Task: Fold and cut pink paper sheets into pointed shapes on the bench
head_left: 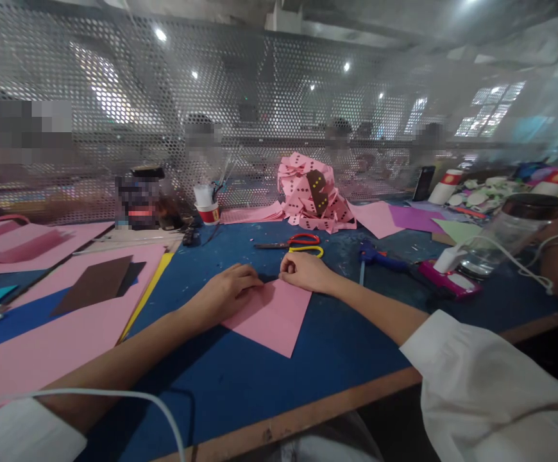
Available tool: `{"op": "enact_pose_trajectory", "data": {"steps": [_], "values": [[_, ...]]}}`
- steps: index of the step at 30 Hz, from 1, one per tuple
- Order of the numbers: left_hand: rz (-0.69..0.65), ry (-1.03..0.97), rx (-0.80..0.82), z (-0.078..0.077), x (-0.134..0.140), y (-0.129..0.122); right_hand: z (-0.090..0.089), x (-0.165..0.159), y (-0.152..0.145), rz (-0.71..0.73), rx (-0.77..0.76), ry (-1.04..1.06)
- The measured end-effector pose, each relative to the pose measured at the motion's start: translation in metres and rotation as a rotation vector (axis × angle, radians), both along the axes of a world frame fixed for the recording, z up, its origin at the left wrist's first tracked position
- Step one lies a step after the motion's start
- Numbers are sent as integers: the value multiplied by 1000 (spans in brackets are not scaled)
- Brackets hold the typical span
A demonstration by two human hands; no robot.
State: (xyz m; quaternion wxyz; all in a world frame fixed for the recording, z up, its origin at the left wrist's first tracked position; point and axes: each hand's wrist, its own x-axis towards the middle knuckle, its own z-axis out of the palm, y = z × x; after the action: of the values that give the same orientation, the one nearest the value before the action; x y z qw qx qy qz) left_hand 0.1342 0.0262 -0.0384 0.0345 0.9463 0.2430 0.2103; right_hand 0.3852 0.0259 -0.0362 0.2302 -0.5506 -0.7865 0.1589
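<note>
A square sheet of pink paper [279,321] lies on the blue tabletop between my hands, one corner pointing toward me. My left hand [228,292] rests on its left side with the fingers bent together and pressed on the paper; the thumb is hidden. With closed fingertips, my right hand [305,271] pinches the sheet's far edge. Just beyond my right hand lie scissors [303,244] with one red and one yellow handle loop. Farther back stands a folded pink paper construction [308,192] with dark dots and a dark panel with yellow dots.
At left are pink sheets [29,359] with brown paper [96,282] on top. To the right lie a blue glue gun [380,256], a magenta power strip [447,280] and a clear jar [495,244]. A paper cup [206,208] holds tools. A white cable [115,391] crosses my left arm.
</note>
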Motion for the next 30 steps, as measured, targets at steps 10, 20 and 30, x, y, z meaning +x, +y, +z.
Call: {"op": "enact_pose_trajectory", "data": {"steps": [10,20,30], "values": [[13,-1,6,3,-25,-5,4,-1,-3,-15,-5,1],[-10,41,37,1,-34,-6,3,0,-3,-13,-11,-5],[-14,0,47,8,-47,-11,4,0,-4,-8,-20,-10]]}}
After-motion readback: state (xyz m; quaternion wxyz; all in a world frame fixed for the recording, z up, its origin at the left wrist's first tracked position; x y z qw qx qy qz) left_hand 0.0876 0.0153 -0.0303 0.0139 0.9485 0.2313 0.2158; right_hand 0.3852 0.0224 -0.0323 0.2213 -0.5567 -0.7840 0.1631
